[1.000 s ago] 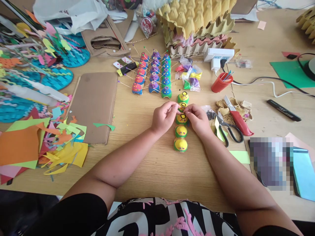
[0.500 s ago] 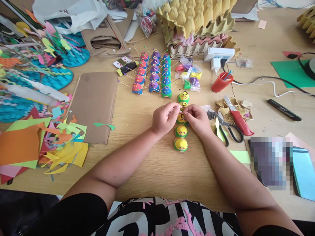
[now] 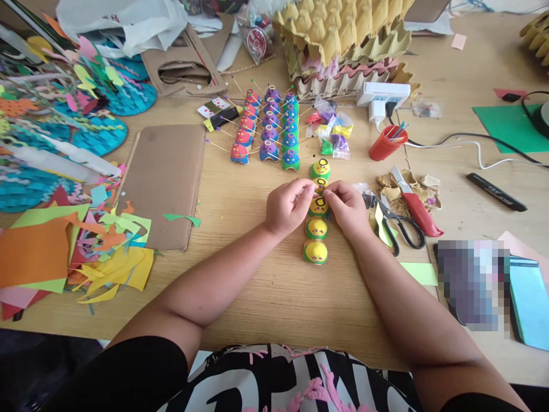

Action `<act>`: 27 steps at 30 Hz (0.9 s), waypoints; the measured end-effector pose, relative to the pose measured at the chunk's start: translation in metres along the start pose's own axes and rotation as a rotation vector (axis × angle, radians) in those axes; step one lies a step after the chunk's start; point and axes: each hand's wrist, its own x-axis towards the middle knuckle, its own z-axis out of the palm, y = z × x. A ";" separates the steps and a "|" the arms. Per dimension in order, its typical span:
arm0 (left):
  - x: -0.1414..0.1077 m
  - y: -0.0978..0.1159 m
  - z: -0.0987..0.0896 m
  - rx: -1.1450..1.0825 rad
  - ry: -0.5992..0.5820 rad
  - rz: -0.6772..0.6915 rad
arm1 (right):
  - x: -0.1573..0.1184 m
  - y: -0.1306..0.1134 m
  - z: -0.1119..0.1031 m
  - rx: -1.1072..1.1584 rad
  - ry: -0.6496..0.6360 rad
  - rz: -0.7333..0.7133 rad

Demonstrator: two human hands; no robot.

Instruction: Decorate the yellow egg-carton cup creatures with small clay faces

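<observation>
A row of yellow-and-green egg-carton caterpillar bumps (image 3: 316,229) with small drawn-on faces runs down the table before me. The three farthest bumps carry black rings on top; the two nearest have none. My left hand (image 3: 288,206) is closed in a pinch at the row's left side, by the second and third bumps. Opposite it, my right hand (image 3: 344,207) pinches close to the same spot, fingertips just apart from the left ones. Whatever lies between the fingers is too small or hidden to make out.
Finished-looking red, purple and blue caterpillars (image 3: 269,129) with sticks stand beyond. Scissors (image 3: 397,220), a red-handled knife (image 3: 416,207) and a red cup (image 3: 387,143) lie to the right. Cardboard (image 3: 160,183) and paper scraps (image 3: 103,246) are left; egg trays (image 3: 343,34) are stacked behind.
My right hand has shifted slightly right, so its fingertips are a little farther from the left ones. The left hand has barely moved.
</observation>
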 end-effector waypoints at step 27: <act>0.012 -0.008 -0.003 0.196 0.047 0.249 | 0.000 0.000 0.006 0.274 0.281 -0.177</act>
